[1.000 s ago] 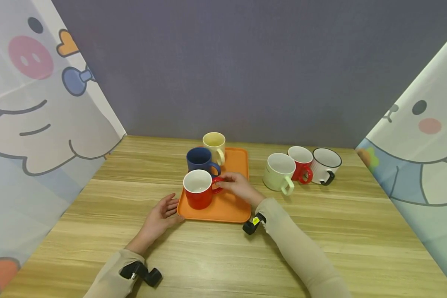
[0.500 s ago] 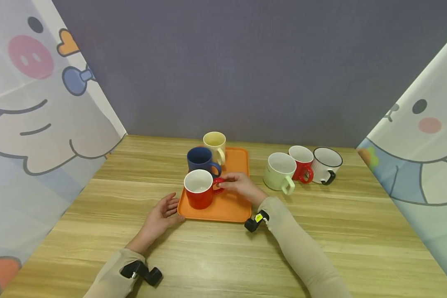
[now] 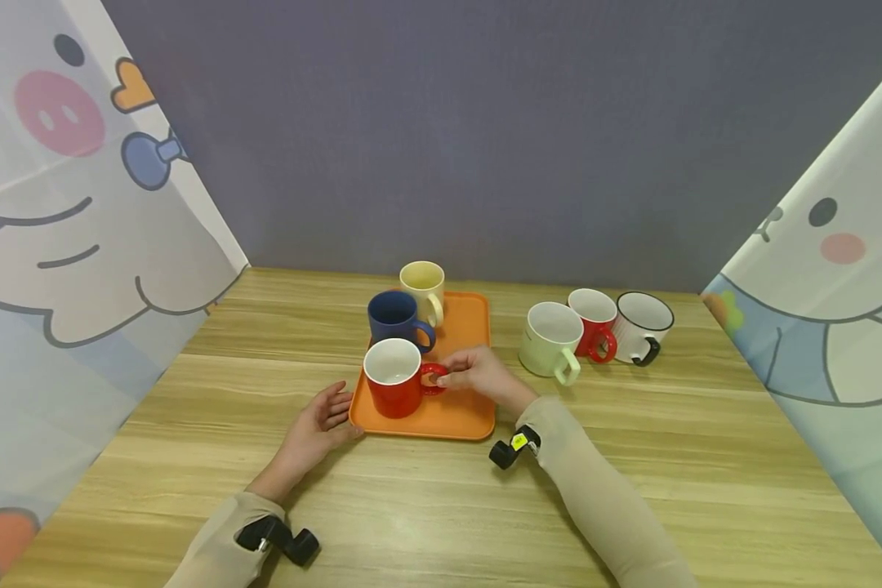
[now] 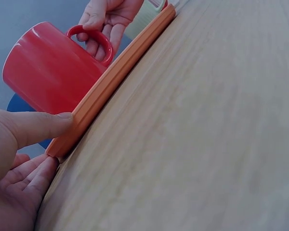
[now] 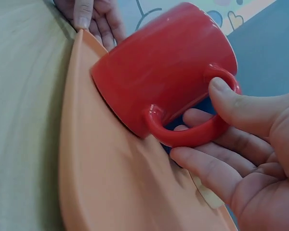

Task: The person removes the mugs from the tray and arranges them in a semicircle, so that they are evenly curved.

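Note:
A red mug (image 3: 393, 390) with a white inside stands upright on the front left of an orange tray (image 3: 456, 420). My right hand (image 3: 478, 377) holds its handle; in the right wrist view the thumb lies on the handle (image 5: 183, 137) and the fingers are behind it. My left hand (image 3: 322, 423) is at the tray's front left corner, thumb against the front rim and fingers along the left side, as the left wrist view shows. Behind the red mug on the tray stand a dark blue mug (image 3: 391, 322) and a pale yellow mug (image 3: 421, 292), handles to the right.
Right of the tray, a pale green mug (image 3: 546, 349), a smaller red mug (image 3: 590, 333) and a white mug (image 3: 632, 335) with a black handle stand close together on the wooden table (image 3: 441, 506). A grey wall (image 3: 441, 147) rises behind, with printed panels at both sides.
The red mug has shifted slightly toward me and right, and my right hand has moved a little right with it, showing more of the handle. My left hand has stayed at the tray corner.

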A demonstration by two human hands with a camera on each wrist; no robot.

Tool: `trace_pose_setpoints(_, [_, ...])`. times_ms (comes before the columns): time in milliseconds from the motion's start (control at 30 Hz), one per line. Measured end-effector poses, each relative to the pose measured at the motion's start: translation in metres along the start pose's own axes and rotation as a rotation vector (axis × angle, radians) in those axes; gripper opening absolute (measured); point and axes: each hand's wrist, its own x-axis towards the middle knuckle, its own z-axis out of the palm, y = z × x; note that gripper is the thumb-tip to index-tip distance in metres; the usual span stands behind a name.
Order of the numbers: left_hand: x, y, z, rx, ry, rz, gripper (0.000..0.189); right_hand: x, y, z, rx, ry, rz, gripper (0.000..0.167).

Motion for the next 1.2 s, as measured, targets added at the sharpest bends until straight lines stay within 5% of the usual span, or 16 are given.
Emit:
trace_pose_setpoints(667, [-0.002,0.001,0.001,-0.005,-0.004,0.001,0.078,-0.021,0.000,-0.008,-0.122,0.170,-0.109,0.020])
trace_pose_setpoints(1200, [-0.003,0.002,0.000,0.020,-0.016,-0.002,0.079,-0.037,-0.019,-0.032,-0.049,0.265,-0.135,0.025])
